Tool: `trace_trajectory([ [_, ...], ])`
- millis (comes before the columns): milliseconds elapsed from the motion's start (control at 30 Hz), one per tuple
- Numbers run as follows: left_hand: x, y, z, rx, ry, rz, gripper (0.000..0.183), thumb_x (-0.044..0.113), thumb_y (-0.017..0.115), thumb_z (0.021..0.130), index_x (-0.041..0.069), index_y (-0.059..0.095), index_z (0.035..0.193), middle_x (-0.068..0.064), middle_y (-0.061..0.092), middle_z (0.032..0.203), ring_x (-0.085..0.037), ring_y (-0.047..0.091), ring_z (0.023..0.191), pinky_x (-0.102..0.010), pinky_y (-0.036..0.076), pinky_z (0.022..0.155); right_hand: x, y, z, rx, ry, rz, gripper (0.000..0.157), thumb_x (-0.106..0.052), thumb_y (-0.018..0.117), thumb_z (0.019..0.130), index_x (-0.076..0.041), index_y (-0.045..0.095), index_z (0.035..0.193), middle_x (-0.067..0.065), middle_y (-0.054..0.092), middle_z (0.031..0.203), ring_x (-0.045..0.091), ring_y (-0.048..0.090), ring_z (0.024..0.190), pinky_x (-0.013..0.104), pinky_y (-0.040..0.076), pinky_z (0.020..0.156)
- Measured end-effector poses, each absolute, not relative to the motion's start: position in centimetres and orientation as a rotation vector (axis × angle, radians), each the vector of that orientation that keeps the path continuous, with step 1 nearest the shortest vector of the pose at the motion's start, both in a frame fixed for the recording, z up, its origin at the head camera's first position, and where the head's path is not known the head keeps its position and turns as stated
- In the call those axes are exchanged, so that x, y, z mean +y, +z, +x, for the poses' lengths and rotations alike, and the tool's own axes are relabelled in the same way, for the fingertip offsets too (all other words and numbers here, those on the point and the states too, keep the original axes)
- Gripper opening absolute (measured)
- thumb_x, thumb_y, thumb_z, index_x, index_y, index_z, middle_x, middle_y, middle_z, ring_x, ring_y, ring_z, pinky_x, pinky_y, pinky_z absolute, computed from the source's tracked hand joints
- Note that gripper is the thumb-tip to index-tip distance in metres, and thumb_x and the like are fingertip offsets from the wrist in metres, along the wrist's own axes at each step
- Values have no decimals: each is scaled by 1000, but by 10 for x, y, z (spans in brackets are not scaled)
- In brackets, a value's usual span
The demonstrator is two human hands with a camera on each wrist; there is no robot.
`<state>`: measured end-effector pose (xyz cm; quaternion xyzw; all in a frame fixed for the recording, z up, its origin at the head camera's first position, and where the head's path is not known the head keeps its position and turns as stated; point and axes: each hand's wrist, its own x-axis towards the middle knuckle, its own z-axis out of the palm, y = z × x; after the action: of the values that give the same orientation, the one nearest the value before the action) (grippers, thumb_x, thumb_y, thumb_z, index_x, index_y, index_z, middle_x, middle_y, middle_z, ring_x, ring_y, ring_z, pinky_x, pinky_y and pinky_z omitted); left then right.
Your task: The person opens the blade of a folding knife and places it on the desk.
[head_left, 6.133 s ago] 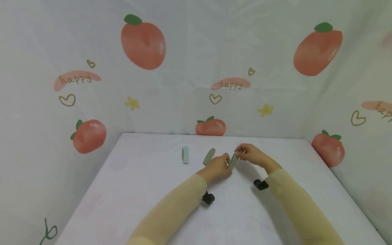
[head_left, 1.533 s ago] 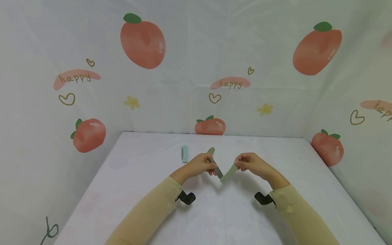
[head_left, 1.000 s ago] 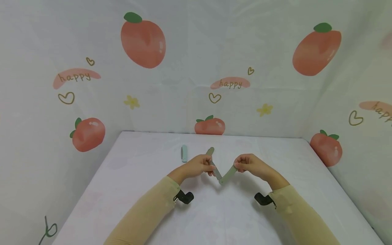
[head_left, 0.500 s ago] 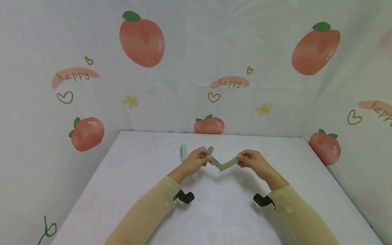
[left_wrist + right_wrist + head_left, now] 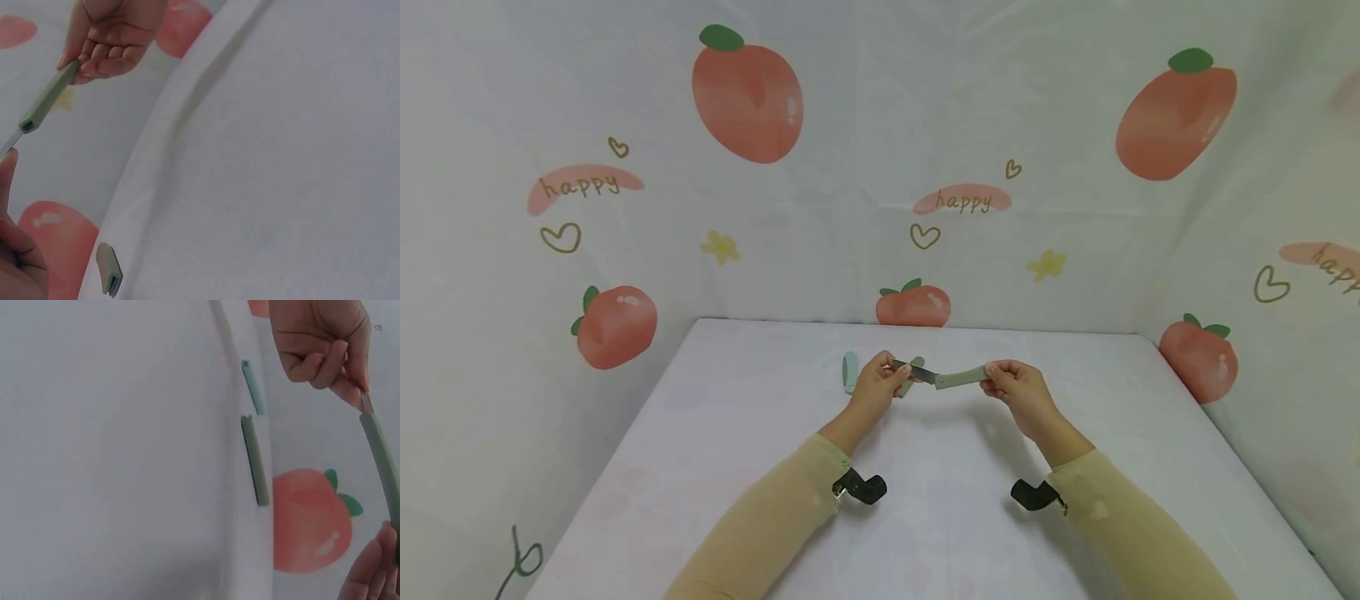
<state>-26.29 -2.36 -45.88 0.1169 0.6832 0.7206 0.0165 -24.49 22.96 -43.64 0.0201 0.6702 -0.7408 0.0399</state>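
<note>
Between my hands, raised over the table, is a green folding knife [image 5: 961, 377] with its blade swung out nearly in line with the handle. My left hand [image 5: 874, 387] pinches the blade between thumb and fingers, covering part of it. At the other side, my right hand [image 5: 1022, 392] grips the tail end of the handle. Behind the left fingers a second green folding knife [image 5: 255, 462] lies folded on the table. Left of it lies a folded mint-coloured folding knife [image 5: 849, 372].
A white cloth covers the table [image 5: 760, 500]. Its far edge meets a white backdrop [image 5: 842, 142] printed with red fruit, hearts and "happy". Black cameras hang at both wrists, below the sleeves.
The held knife was folded 6.1 s ago; its blade has swung out from a V to nearly straight. Both hands have risen and moved away from the body lately. The two lying knives stayed put.
</note>
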Motion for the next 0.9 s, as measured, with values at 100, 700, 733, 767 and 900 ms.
trace_trajectory([
  [100, -20, -461, -263, 2149, 2284, 292, 25, 2, 57, 100, 7, 43, 81, -26, 72, 90, -8, 40, 55, -23, 33, 54, 224, -436, -245, 2028, -2324, 145, 17, -12, 60, 101, 5, 59, 105, -1, 66, 79, 7, 65, 75, 21, 54, 77],
  [700, 1, -465, -258, 1930, 2619, -83, 20, 6, 63, 98, 7, 48, 85, -24, 73, 89, -9, 34, 53, -21, 29, 53, 206, -435, -245, 1872, -2583, 358, 8, -7, 59, 101, -2, 60, 95, -1, 66, 77, 5, 64, 68, 20, 54, 71],
  [733, -1, -465, -258, 1948, 2594, -66, 20, 6, 63, 98, 7, 48, 85, -25, 73, 91, -9, 36, 53, -22, 31, 54, 208, -435, -245, 1890, -2564, 343, 8, -8, 60, 101, -1, 60, 96, -1, 66, 77, 6, 64, 68, 20, 54, 71],
  [767, -4, -465, -258, 1977, 2563, -44, 20, 7, 64, 98, 7, 48, 84, -24, 73, 91, -9, 37, 54, -22, 33, 54, 210, -435, -245, 1920, -2531, 318, 9, -9, 60, 101, 0, 60, 98, -1, 67, 78, 6, 65, 69, 20, 54, 72],
  [900, -17, -459, -254, 2078, 2435, 93, 20, 4, 64, 97, 6, 50, 83, -23, 73, 89, -8, 41, 53, -21, 36, 54, 220, -436, -245, 2032, -2352, 190, 19, -11, 62, 100, 6, 59, 108, 0, 68, 82, 9, 66, 76, 22, 55, 77],
])
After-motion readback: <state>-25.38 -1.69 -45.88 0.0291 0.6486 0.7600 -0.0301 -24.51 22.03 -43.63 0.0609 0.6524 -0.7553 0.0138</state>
